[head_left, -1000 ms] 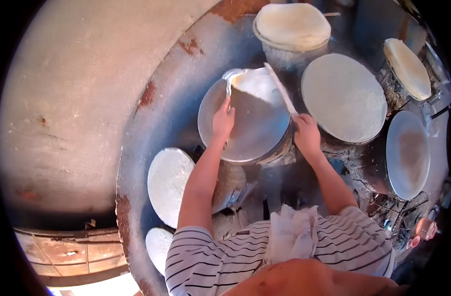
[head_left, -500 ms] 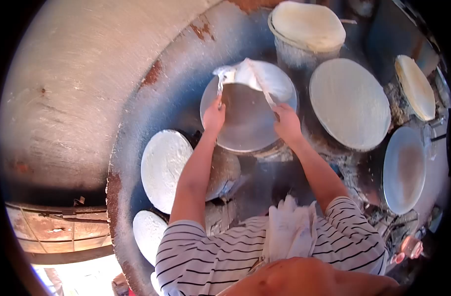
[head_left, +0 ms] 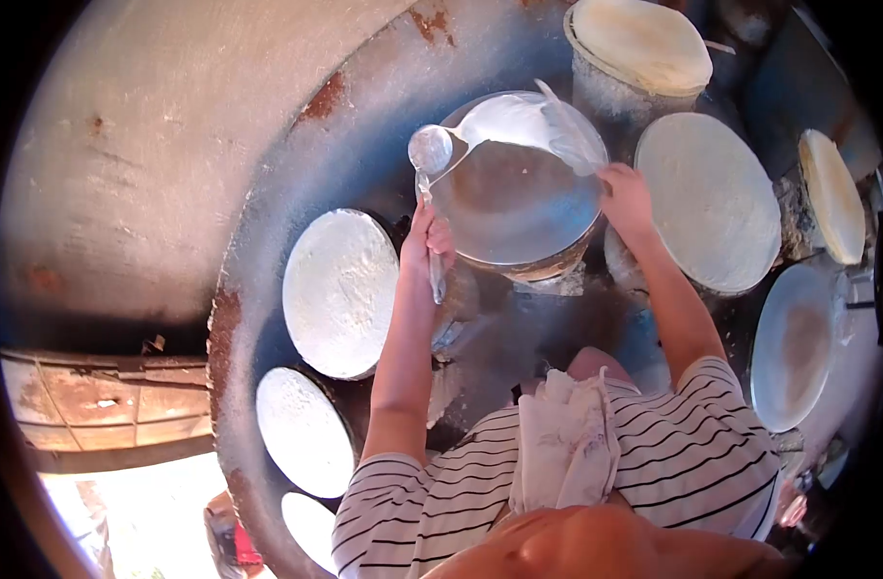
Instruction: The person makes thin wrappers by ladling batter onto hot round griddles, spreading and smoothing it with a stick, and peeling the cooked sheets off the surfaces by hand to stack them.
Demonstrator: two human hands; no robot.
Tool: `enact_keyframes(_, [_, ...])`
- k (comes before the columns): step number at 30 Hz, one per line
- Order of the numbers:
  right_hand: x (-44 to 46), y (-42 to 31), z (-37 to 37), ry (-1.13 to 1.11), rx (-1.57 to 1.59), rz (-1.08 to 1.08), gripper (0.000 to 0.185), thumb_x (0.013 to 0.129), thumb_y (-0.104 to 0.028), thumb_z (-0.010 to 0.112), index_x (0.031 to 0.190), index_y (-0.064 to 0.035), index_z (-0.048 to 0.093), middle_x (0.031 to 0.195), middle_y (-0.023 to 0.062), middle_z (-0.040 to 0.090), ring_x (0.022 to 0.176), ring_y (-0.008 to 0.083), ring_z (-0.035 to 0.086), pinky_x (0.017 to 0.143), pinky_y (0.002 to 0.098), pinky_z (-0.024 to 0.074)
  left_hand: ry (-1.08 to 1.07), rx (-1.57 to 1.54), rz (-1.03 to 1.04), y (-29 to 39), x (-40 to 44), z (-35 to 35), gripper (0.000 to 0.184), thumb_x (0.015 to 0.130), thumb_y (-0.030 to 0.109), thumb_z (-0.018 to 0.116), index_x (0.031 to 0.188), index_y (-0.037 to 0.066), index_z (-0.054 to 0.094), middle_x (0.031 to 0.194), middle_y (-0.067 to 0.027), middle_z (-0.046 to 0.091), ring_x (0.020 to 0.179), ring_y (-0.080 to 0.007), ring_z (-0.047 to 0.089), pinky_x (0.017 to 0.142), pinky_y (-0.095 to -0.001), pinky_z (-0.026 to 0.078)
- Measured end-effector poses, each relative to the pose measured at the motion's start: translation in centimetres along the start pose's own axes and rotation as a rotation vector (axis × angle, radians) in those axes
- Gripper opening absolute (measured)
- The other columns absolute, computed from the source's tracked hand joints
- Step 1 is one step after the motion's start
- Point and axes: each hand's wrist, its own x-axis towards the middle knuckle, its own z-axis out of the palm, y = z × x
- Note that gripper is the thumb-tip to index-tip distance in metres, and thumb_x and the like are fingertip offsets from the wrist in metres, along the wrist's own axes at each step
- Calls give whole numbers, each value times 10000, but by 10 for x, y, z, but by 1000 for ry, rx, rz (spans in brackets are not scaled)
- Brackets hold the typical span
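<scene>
My left hand is closed round the handle of a metal ladle. The ladle's bowl is over the left rim of a round griddle, with a thin white strand trailing from it. White batter covers the far part of the griddle, while the near part shows bare grey-brown. At the griddle's right side, my right hand grips a flat batter spreader coated in white. Its blade lies at the right end of the batter; the part inside my fingers is hidden.
Several other round griddles surround me; a batter-covered griddle is at left and a pale-covered griddle at right. A bare griddle stands farther right. Flatbreads top a bucket at the back. A rusty-edged metal wall curves on the left.
The ladle has moved from over the griddle's far left part to its left rim. My right hand and the spreader have swung right, and the batter reaches farther along the far right side.
</scene>
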Motion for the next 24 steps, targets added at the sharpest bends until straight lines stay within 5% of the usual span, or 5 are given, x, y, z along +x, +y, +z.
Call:
enact_keyframes(4, [12,-4,20,-113,71,-106,315,652,5,584,936,-81,689,1008,84,640,966,318,574,842,377,485,-392,-621,-322,-16,-2,7,372,981,321,442,679,103,440,521,44,311,386,-63,319,375,-204,284])
enact_keyframes(10, [71,-25,53,-377,121,-277,312,661,0,593,951,-77,677,976,99,620,936,328,577,832,390,489,-590,-772,-74,-63,-7,59,378,982,290,414,652,107,390,501,36,344,347,-52,322,323,-210,288])
enact_keyframes(16, [61,8,23,-303,347,-499,299,646,9,600,924,-67,676,910,110,628,914,313,569,812,389,473,-530,-724,122,-104,-40,104,359,989,271,395,676,95,394,508,28,334,344,-58,342,304,-214,323])
enact_keyframes(18, [33,46,-14,-147,304,-254,297,651,22,608,923,-73,680,934,93,639,906,314,560,828,379,458,-498,-615,141,-107,-41,104,353,990,276,394,686,96,392,514,27,315,365,-62,344,322,-213,320])
enact_keyframes(24, [7,26,-33,-318,396,-281,292,630,4,633,909,-66,680,926,72,646,893,319,555,817,364,458,-400,-558,102,-136,-14,102,388,1005,355,347,721,98,412,554,35,343,393,-64,344,376,-218,326])
